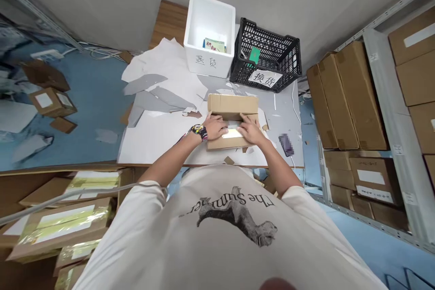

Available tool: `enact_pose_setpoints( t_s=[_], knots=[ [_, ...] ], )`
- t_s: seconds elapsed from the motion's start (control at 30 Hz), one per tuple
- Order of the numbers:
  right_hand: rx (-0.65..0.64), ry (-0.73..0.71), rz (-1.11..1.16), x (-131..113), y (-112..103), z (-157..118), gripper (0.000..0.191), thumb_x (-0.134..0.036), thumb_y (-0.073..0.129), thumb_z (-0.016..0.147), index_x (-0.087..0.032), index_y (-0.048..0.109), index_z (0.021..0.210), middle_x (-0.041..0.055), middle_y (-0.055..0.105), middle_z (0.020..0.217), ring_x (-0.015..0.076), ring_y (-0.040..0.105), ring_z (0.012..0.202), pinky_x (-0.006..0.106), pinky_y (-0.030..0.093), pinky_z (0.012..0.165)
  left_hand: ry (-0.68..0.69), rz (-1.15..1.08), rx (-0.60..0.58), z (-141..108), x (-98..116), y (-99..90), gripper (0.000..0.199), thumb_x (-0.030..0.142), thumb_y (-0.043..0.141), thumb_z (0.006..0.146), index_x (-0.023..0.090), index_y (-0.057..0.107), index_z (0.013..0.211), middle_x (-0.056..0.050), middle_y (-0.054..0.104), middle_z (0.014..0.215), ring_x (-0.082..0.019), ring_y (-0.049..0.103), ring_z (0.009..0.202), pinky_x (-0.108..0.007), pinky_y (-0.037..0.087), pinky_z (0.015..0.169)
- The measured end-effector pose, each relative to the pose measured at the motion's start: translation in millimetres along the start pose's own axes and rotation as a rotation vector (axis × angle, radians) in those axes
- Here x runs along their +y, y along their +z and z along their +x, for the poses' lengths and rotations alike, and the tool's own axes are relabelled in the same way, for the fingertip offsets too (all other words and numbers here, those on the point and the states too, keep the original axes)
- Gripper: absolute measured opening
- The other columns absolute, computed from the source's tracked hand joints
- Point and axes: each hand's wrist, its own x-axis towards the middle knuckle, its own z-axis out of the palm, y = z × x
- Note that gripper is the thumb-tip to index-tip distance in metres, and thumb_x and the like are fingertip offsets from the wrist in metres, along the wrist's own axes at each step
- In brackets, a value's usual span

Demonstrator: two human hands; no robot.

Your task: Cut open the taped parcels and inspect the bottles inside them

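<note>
A small brown cardboard box [233,103] lies on the table in front of me, with its back part standing up and its inside partly showing. Something pale yellow and white [232,133] shows in the middle of the box, between my hands; its kind I cannot make out. My left hand [215,127], with a colourful watch [200,132] at the wrist, lies on the box's left side, its fingers spread towards the back part. My right hand [250,130] lies on the right side with fingers stretched apart. The hands partly hide the box.
Behind the box stand a white foam bin [207,61] and a black plastic crate [268,50]. A phone [286,145] lies at the right. Torn white and grey sheets [152,90] cover the left side. Cartons fill the right shelf [369,99] and the lower left [64,222].
</note>
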Motion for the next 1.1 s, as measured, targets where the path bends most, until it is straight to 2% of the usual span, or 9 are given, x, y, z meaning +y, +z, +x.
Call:
enact_pose_setpoints(
  t_s=[0.17, 0.33, 0.5, 0.6, 0.7, 0.8, 0.9, 1.0, 1.1],
  knots=[
    [0.06, -0.097, 0.111, -13.2, -19.6, -45.6, 0.045, -0.043, 0.051, 0.122, -0.021, 0.083, 0.099, 0.0144, 0.076, 0.157, 0.0321, 0.068, 0.146, 0.048, 0.05, 0.127, 0.058, -0.003, -0.115, 5.5, 7.3, -21.6, 0.055, 0.054, 0.042, 0.118, 0.028, 0.087, 0.102, -0.007, 0.085, 0.119, -0.032, 0.066, 0.14, -0.069, 0.015, 0.137],
    [-0.115, -0.151, 0.246, -15.3, -17.7, -91.0, 0.034, -0.035, 0.058, 0.121, -0.022, 0.085, 0.106, 0.0061, 0.086, 0.11, 0.023, 0.079, 0.1, 0.033, 0.057, 0.097, 0.187, 0.091, -0.088, -32.5, 21.0, -21.4, 0.044, 0.061, 0.057, 0.113, 0.036, 0.087, 0.132, -0.009, 0.079, 0.144, -0.035, 0.058, 0.147, -0.062, 0.024, 0.134],
    [-0.144, -0.226, -0.114, -17.4, 18.6, -86.8, 0.041, -0.024, 0.068, 0.113, -0.019, 0.076, 0.153, 0.0184, 0.071, 0.162, 0.0369, 0.062, 0.153, 0.055, 0.047, 0.131, 0.279, 0.273, -0.283, -34.1, 46.0, 7.8, 0.033, 0.056, 0.077, 0.101, 0.027, 0.088, 0.111, -0.014, 0.084, 0.123, -0.039, 0.064, 0.139, -0.065, 0.018, 0.14],
    [-0.132, -0.318, -0.298, -18.2, 23.4, -75.5, 0.039, -0.034, 0.061, 0.118, -0.016, 0.079, 0.148, 0.021, 0.072, 0.157, 0.0427, 0.043, 0.17, 0.072, 0.023, 0.145, 0.272, 0.259, -0.262, -31.6, 55.0, 6.1, 0.041, 0.063, 0.074, 0.102, 0.025, 0.087, 0.106, -0.014, 0.084, 0.106, -0.036, 0.072, 0.118, -0.062, 0.023, 0.14],
    [-0.074, -0.341, -0.383, -13.5, 11.1, -71.5, 0.038, -0.036, 0.062, 0.116, -0.012, 0.083, 0.136, 0.0232, 0.077, 0.141, 0.0439, 0.045, 0.167, 0.07, 0.012, 0.149, 0.104, 0.238, -0.215, -46.0, 49.6, -8.4, 0.044, 0.066, 0.072, 0.102, 0.025, 0.086, 0.102, -0.015, 0.084, 0.1, -0.037, 0.076, 0.113, -0.063, 0.032, 0.134],
    [0.013, -0.244, -0.415, 0.9, -1.8, -76.4, 0.037, -0.025, 0.061, 0.112, -0.011, 0.08, 0.141, 0.0252, 0.077, 0.137, 0.0434, 0.056, 0.153, 0.066, 0.013, 0.15, -0.189, 0.286, -0.194, -72.3, 33.8, -18.7, 0.053, 0.068, 0.078, 0.098, 0.022, 0.084, 0.123, -0.02, 0.083, 0.121, -0.044, 0.074, 0.128, -0.063, 0.044, 0.125],
    [0.016, -0.021, -0.417, 24.3, -5.3, -82.1, 0.058, -0.028, 0.072, 0.106, -0.013, 0.068, 0.161, 0.0288, 0.069, 0.156, 0.0477, 0.059, 0.148, 0.075, 0.021, 0.144, -0.344, 0.259, -0.189, -93.9, 20.6, -12.4, 0.097, 0.074, 0.086, 0.089, 0.024, 0.061, 0.169, -0.023, 0.059, 0.174, -0.05, 0.055, 0.158, -0.06, 0.049, 0.125],
    [-0.082, 0.096, -0.378, 48.8, -5.5, -77.9, 0.103, -0.041, 0.089, 0.096, -0.024, 0.04, 0.185, 0.0245, 0.031, 0.193, 0.0566, 0.044, 0.165, 0.082, 0.032, 0.135, -0.37, 0.205, -0.2, -101.1, 18.2, 10.3, 0.135, 0.076, 0.093, 0.08, 0.026, 0.031, 0.19, -0.02, 0.02, 0.197, -0.06, 0.031, 0.173, -0.067, 0.04, 0.134],
    [-0.107, 0.023, -0.299, 66.1, -10.6, -58.5, 0.132, -0.044, 0.096, 0.089, -0.034, 0.015, 0.193, 0.0143, 0.0, 0.201, 0.0562, 0.024, 0.177, 0.077, 0.036, 0.134, -0.307, 0.208, -0.204, -97.1, 23.2, 35.8, 0.148, 0.072, 0.101, 0.069, 0.024, 0.031, 0.19, -0.023, 0.014, 0.198, -0.069, 0.014, 0.175, -0.08, 0.024, 0.139]
  ],
)
